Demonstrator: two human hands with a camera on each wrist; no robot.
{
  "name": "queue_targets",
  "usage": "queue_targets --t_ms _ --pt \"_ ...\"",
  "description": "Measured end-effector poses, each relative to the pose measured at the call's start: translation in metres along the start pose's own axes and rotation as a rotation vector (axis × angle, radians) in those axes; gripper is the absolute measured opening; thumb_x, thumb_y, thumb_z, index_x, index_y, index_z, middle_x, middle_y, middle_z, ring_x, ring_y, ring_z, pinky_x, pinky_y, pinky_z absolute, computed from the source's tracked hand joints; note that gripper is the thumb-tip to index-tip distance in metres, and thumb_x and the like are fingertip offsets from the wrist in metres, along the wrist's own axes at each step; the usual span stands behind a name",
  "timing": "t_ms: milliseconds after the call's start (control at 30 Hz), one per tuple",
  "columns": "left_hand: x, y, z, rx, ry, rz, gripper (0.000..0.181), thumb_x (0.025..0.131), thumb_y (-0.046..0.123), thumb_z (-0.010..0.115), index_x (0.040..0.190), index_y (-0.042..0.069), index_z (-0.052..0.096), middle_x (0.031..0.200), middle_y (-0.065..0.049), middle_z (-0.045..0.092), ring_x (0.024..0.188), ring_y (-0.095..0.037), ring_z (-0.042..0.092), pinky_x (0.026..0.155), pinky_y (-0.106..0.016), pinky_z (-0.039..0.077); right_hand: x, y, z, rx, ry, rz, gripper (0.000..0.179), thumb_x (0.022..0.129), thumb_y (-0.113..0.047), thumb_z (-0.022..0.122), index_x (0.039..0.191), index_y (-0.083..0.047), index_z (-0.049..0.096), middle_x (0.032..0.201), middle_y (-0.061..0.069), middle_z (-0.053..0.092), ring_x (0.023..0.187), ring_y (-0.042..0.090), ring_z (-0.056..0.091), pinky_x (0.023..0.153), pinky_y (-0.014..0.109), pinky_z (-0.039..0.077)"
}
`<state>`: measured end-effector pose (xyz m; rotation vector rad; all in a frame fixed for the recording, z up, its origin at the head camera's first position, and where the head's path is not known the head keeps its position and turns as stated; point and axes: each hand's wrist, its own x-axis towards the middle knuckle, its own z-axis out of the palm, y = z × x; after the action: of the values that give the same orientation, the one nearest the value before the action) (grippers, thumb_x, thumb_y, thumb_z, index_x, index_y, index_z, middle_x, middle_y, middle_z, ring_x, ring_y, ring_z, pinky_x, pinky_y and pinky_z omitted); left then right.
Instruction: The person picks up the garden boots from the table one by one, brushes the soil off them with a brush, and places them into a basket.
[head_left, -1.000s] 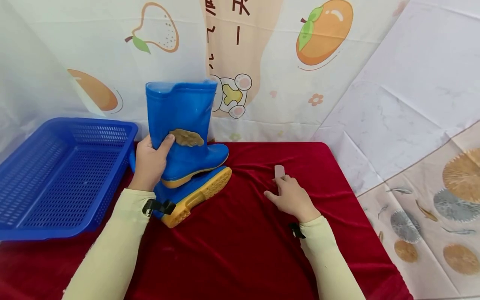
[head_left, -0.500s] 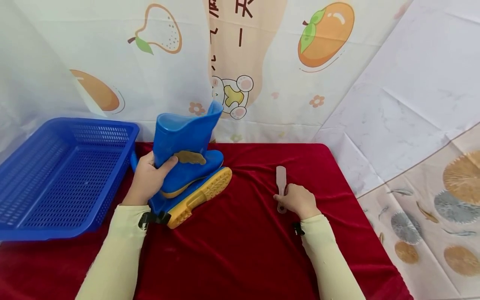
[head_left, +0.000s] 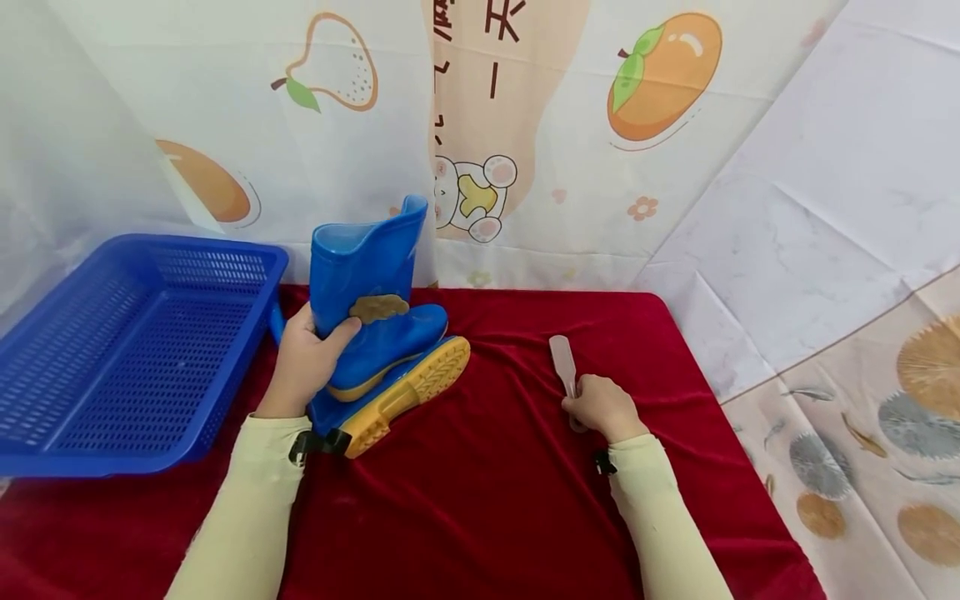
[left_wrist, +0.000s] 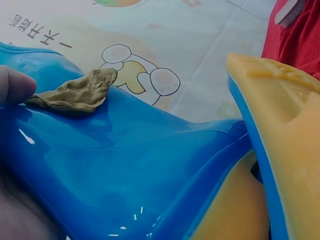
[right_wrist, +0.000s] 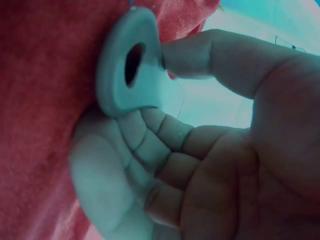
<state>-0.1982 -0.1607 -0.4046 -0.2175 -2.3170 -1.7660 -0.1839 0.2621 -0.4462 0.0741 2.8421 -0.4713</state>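
My left hand point(head_left: 302, 367) grips a blue rubber boot point(head_left: 378, 346) round the lower shaft. Its thumb lies at the edge of a brown, mud-like lump point(head_left: 380, 307) stuck on the boot. Under that boot a second rubber boot point(head_left: 412, 396) lies on its side, yellow sole outward. Off to the right, my right hand point(head_left: 603, 407) pinches the handle of a pale brush point(head_left: 562, 358) over the red cloth; its bristles point(left_wrist: 291, 15) show in the left wrist view. In the right wrist view, the thumb and fingers hold the handle's end point(right_wrist: 150, 65) with its hole.
A blue plastic basket point(head_left: 273, 279) with slotted walls stands at the left. Red cloth point(head_left: 465, 508) covers the table. Behind it hangs a white curtain point(head_left: 570, 242) printed with fruit.
The held boot has come down and tilted, then become slightly more upright. My right hand has slid back along the brush to its handle, and the brush has turned a little.
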Motion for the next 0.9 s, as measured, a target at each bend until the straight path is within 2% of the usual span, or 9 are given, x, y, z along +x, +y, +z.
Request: queue_targets --t_ms 100,200,333,467,600,733,900 --pt "0.001 0.001 0.004 0.011 0.021 -0.022 0.06 0.099 0.032 0.071 0.148 0.006 0.051 0.144 -0.016 0.061 0.129 -0.04 0.059 0.108 -0.065 0.043 -0.001 0.0 0.0 -0.004 0.0 -0.006 0.027 0.087 -0.022 0.065 0.066 -0.011 0.051 0.057 0.001 0.049 0.055 0.015 0.044 0.052 0.029 0.036" --pt "0.002 0.002 0.008 0.014 0.074 -0.033 0.06 0.097 0.036 0.074 0.145 0.006 0.056 0.141 -0.014 0.064 0.127 -0.038 0.062 0.108 -0.062 0.045 -0.001 0.001 0.0 0.004 0.001 -0.005 0.024 0.086 -0.02 0.063 0.067 -0.012 0.051 0.056 0.001 0.053 0.054 0.015 0.047 0.052 0.029 0.037" --pt "0.002 0.003 0.013 -0.065 0.163 -0.075 0.053 0.096 0.037 0.075 0.138 0.007 0.064 0.134 -0.011 0.069 0.124 -0.03 0.065 0.109 -0.053 0.048 -0.001 0.003 0.001 0.034 0.01 -0.003 0.022 0.086 -0.017 0.06 0.068 -0.011 0.05 0.059 0.003 0.054 0.055 0.017 0.05 0.053 0.03 0.039" --pt "0.001 0.005 0.015 -0.16 0.217 -0.091 0.045 0.096 0.034 0.075 0.132 0.008 0.068 0.126 -0.006 0.073 0.118 -0.021 0.067 0.107 -0.046 0.051 0.001 0.005 0.001 0.097 0.02 -0.017 0.018 0.09 -0.014 0.058 0.076 -0.008 0.05 0.064 0.007 0.053 0.053 0.018 0.051 0.052 0.03 0.042" --pt "0.0 0.011 0.017 -0.2 0.251 -0.023 0.035 0.096 0.026 0.076 0.124 0.005 0.072 0.116 -0.001 0.076 0.11 -0.016 0.07 0.101 -0.037 0.055 0.003 0.004 0.001 0.153 0.051 -0.045 0.01 0.094 -0.01 0.054 0.087 -0.004 0.052 0.067 0.01 0.057 0.05 0.018 0.055 0.05 0.031 0.045" --pt "-0.003 0.02 0.019 -0.242 0.27 0.034 0.028 0.095 0.019 0.077 0.119 0.004 0.074 0.109 0.001 0.077 0.105 -0.016 0.072 0.096 -0.028 0.056 0.004 0.004 -0.001 0.193 0.102 -0.072 0.007 0.095 -0.008 0.052 0.096 -0.001 0.052 0.069 0.01 0.059 0.05 0.017 0.058 0.052 0.031 0.047" --pt "-0.008 0.031 0.02 -0.294 0.284 0.082 0.022 0.095 0.016 0.077 0.113 0.003 0.075 0.105 0.0 0.077 0.102 -0.019 0.073 0.093 -0.025 0.057 0.005 0.0 -0.003 0.246 0.267 -0.146 0.012 0.095 -0.011 0.054 0.101 -0.001 0.057 0.074 0.007 0.057 0.059 0.018 0.053 0.058 0.032 0.045"
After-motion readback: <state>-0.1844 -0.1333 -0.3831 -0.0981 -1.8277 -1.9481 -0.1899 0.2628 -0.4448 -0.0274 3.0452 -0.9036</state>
